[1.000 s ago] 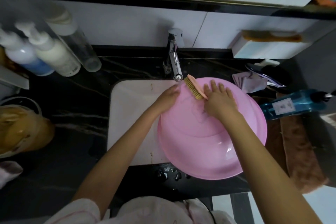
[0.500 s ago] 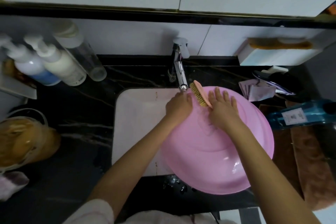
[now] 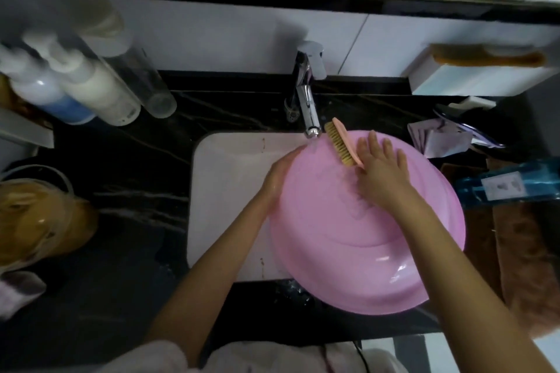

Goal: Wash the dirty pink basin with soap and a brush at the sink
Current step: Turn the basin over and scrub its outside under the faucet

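Note:
The round pink basin (image 3: pixel 378 251) lies tilted across the right half of the white sink (image 3: pixel 230 191), its far rim just under the tap (image 3: pixel 307 100). My left hand (image 3: pixel 280 174) grips the basin's left rim, fingers curled round it. My right hand (image 3: pixel 381 172) lies on the basin's upper part with fingers spread and holds the near end of the brush (image 3: pixel 341 142) at its thumb side. The brush has a pink back and tan bristles facing left, and it stands against the basin close to the spout. My thumb is hidden.
Pump bottles (image 3: pixel 100 91) stand at the back left on the black counter. A blue bottle (image 3: pixel 509 185) lies on a brown towel (image 3: pixel 521 251) right of the basin. A second brush (image 3: pixel 485 57) rests on a white box at the back right.
My left hand has slid from the rim near the tap down along the basin's left edge. My right hand and the brush stay in about the same place.

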Demonstrator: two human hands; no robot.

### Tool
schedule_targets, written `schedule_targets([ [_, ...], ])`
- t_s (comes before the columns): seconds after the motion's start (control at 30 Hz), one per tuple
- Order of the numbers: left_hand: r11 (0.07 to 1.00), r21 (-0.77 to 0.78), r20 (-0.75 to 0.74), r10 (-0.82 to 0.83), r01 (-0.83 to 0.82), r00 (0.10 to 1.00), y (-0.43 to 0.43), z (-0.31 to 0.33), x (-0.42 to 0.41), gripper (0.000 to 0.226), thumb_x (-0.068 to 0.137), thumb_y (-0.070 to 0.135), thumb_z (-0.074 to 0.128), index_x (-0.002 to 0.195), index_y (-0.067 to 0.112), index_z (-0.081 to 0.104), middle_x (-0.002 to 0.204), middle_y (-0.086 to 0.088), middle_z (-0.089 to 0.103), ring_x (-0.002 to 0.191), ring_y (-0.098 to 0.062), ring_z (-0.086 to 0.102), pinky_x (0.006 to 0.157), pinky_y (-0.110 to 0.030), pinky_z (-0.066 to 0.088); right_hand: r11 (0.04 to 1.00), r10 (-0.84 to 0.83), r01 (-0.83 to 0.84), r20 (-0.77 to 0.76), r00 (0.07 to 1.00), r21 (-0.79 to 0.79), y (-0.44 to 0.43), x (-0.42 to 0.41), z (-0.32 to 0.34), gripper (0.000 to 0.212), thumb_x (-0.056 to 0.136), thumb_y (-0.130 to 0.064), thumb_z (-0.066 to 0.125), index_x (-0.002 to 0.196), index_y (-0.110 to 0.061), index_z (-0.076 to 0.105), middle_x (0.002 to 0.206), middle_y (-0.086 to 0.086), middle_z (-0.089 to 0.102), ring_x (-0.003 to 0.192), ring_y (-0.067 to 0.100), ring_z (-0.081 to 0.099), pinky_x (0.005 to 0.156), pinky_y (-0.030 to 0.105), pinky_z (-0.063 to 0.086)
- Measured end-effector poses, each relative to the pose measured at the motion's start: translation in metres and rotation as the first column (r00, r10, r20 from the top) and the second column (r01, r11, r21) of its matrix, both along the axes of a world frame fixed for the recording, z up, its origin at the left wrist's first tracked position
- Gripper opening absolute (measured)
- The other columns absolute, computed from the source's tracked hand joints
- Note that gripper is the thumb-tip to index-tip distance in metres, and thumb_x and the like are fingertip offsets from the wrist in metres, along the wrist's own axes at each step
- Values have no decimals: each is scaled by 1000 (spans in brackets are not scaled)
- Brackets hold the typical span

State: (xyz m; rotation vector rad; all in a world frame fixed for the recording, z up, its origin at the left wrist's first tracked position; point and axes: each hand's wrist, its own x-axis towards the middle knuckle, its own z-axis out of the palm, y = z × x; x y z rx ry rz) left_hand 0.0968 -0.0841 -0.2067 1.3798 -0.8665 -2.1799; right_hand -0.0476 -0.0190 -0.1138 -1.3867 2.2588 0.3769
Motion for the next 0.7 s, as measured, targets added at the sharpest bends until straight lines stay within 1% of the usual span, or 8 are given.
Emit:
schedule_targets([
  [0.07,999,45,-53,-13,16,998,-11,-6,-7,53,93,13,46,46,19,69,53,9,63,52,-2,59,62,-21,43,1000,18,-17,-18,1000,7,-1,-1,-4,66,96,-13,35,152,-13,-1,158,7,-13,146,27,-11,116,41,-7],
  [0.13,996,86,-26,21,-19,999,-16,-18,-7,54,95,15,46,45,16,66,48,5,60,52,-8,57,64,-25,41,1000,18,-18,-29,999,21,-3,2,-5,64,97,-15,34,152,-12,0,158,7,-12,146,27,-10,116,41,-7],
  [0.27,994,105,-16,28,-26,999,8,-39,14,29,98,29,43,87,15,66,78,3,69,80,-13,61,78,-24,46,999,4,-2,-45,999,40,-9,5,-6,63,98,-15,33,152,-12,0,158,6,-13,146,26,-10,116,42,-7],
  [0.4,977,-17,51,-213,214,976,39,-52,51,34,99,39,38,126,26,54,110,26,60,117,-9,55,95,-19,43,1000,-12,13,-37,999,28,-6,6,-5,63,98,-16,33,152,-11,0,158,6,-12,146,26,-9,116,43,-7],
  [0.5,960,-95,239,-235,264,942,53,-48,77,24,96,22,47,118,26,56,117,7,60,106,-12,56,83,-22,47,999,-27,27,-29,999,16,-3,6,-5,63,98,-15,33,152,-12,0,159,4,-12,146,25,-10,117,43,-7],
  [0.53,968,-127,312,-168,216,935,59,-46,81,22,92,22,52,112,24,58,117,1,59,106,-15,55,81,-25,47,999,-31,31,-25,999,14,-2,6,-5,63,98,-14,33,152,-13,-1,159,4,-12,146,24,-10,117,42,-7],
  [0.6,982,-43,396,-151,183,906,70,-47,81,38,91,33,53,127,21,52,131,-2,49,117,-19,50,89,-34,46,999,-44,44,-16,999,5,3,6,-3,64,98,-13,33,152,-14,-1,158,3,-13,146,24,-10,117,42,-6],
  [0.7,960,201,82,-214,194,973,85,-52,62,46,96,49,36,136,28,45,136,4,52,119,-13,53,91,-35,49,997,-78,77,-19,997,-11,8,10,2,64,97,-10,32,152,-13,-1,159,2,-13,146,25,-11,117,44,-6],
])
